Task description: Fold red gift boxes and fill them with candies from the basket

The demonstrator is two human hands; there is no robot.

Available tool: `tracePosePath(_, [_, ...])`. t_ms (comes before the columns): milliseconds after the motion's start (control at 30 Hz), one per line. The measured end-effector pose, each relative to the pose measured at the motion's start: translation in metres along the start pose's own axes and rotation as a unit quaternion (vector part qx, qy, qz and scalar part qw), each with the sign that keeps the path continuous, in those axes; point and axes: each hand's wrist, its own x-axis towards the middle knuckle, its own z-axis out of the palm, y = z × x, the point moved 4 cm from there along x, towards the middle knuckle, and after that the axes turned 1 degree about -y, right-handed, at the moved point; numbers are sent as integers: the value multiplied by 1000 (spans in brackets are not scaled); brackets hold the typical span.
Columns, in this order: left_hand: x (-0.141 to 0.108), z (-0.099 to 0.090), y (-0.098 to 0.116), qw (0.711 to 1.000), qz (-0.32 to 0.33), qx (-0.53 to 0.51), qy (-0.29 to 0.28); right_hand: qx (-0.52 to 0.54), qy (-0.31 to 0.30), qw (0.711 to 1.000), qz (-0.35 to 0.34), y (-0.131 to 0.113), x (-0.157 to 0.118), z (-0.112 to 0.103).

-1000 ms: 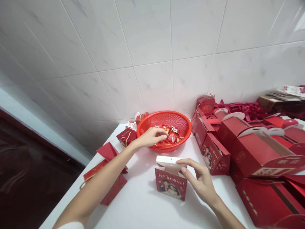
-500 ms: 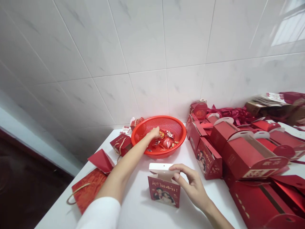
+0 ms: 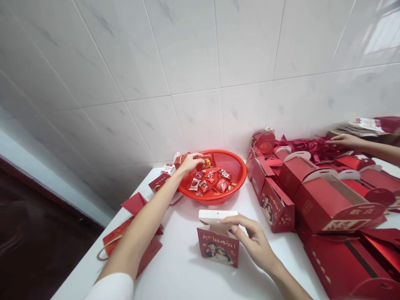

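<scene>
My left hand (image 3: 189, 162) is over the far left side of the red plastic basket (image 3: 242, 177). Its fingers pinch a shiny red candy packet (image 3: 208, 161) with yellow print. Several smaller red wrapped candies (image 3: 222, 184) lie in the basket below. On the white table, a small red candy box (image 3: 218, 249) with a cartoon couple on its front stands upright, its white-lined lid flap raised. My right hand (image 3: 254, 239) grips this box by its upper right edge, thumb and fingers closed on the card.
Red boxes (image 3: 331, 204) are piled along the right, beside dark red ribbons (image 3: 306, 148). Another person's hand (image 3: 343, 141) reaches in over the ribbons. Red bags (image 3: 150, 254) with rope handles lie at the left table edge. A tiled wall (image 3: 200, 116) stands behind.
My left hand has moved left and up within the basket, taking the red candy packet along. My right hand stays on the box. Another person's hand has appeared at the right.
</scene>
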Motion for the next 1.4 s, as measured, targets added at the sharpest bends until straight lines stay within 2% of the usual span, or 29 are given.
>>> tracePosePath(233, [-33, -4, 20, 991, 11, -124, -52, 4, 11, 1000, 11, 1, -1, 0])
tracePosePath(367, [-68, 3, 41, 975, 66, -154, -149, -30, 23, 999, 13, 3, -1, -5])
tracePosePath(500, [-117, 10, 71, 951, 160, -80, -254, -78, 40, 996, -2, 8, 1, -13])
tracePosePath(633, [-150, 14, 93, 913, 300, 100, -260, -68, 25, 997, -11, 11, 2, -14])
tracePosePath(767, [-156, 17, 94, 887, 317, 209, -264, -41, 26, 999, 1, 13, -1, -9])
tracePosePath(867, [-157, 22, 89, 869, 301, 231, -318, -42, 21, 999, 8, 14, -3, -3])
tracePosePath(933, [-157, 24, 87, 868, 293, 225, -331, -50, 21, 999, 5, 14, -4, 0])
tracePosePath(1067, [-156, 21, 88, 885, 302, 196, -296, -58, 24, 998, -12, 11, -3, 0])
tracePosePath(1133, [-157, 19, 88, 876, 314, 212, -297, -64, 25, 997, -19, 10, -3, -1])
tracePosePath(1267, [-164, 21, 88, 847, 322, 307, -292, -76, 28, 996, -24, 10, -3, -1])
tracePosePath(1400, [-168, 29, 88, 844, 297, 334, -296, -82, 26, 996, -35, 13, -5, 1])
